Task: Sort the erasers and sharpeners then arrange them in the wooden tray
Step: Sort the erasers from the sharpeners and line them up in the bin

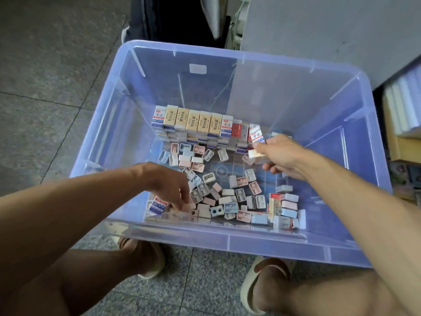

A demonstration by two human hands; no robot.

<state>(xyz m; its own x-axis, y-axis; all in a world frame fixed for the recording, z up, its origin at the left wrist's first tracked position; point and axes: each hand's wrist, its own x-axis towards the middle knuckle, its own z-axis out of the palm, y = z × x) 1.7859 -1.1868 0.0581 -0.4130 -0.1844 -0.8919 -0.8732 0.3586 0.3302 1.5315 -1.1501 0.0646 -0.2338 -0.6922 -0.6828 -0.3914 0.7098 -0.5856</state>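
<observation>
Left hand [169,185]: fingertips buried among the loose sharpeners [211,190] at the near left of the bin [227,55]; what they pinch cannot be told. Right hand [281,156]: palm side hidden, a white-and-blue eraser [257,134] held at the thumb, a second pale piece below it partly covered by the fingers. Stacked eraser row [193,120] at the far side: lower layers hidden behind the top row, right end covered by the right hand; printed labels too small to read. Near wall of the bin blurs the pieces behind it (frosted plastic). Both forearms and knees cut off by the lower edge. Shelf stock [403,110] at the far right cut off, unidentifiable.
</observation>
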